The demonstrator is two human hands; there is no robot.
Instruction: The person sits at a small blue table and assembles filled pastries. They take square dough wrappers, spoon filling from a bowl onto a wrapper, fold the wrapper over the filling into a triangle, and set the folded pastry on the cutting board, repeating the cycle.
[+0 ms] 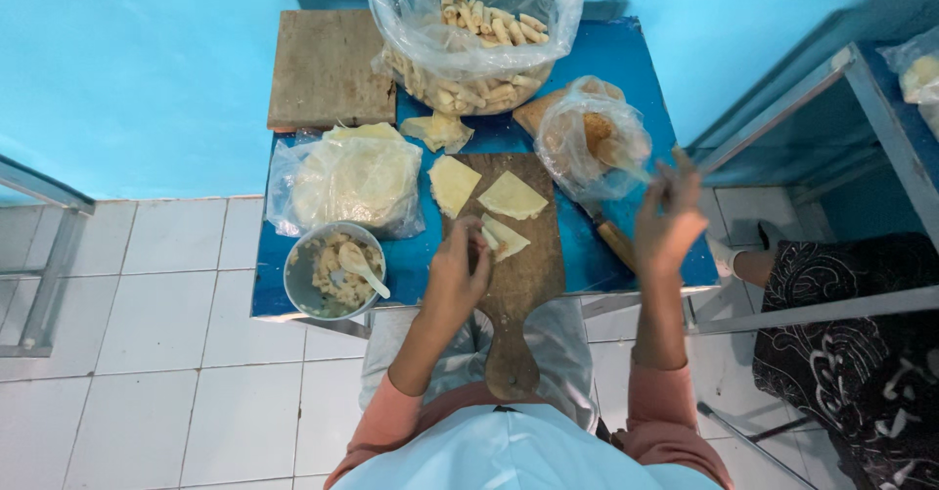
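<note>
Pale yellow dough is pressed under the left hand (457,273), whose fingers (476,245) are curled down onto a folded wrapper (504,238) on the wooden board (523,285). The wrapper is touched at its near-left corner and partly covered by the fingertips; whether it is pinched or only pressed cannot be told. Two more flat wrappers (452,184) are laid just beyond it on the same board, apart from the hand.

The right hand (668,218) is raised over the right edge of the blue table (606,60), its fingers (675,172) drawn together and pointed upward, blurred; whether something is held between them cannot be made out. Just beside it a small plastic bag (594,138) with brownish contents is seen.

To the left of the board a metal bowl (298,289) of filling with a white spoon (360,265) is placed, and behind it a bag of stacked round wrappers (354,177). At the far edge a large bag of finished rolls (474,35) is cut off by the frame. The board's handle is hidden partly by the person's lap. Another person's patterned garment (851,334) is visible at right.
</note>
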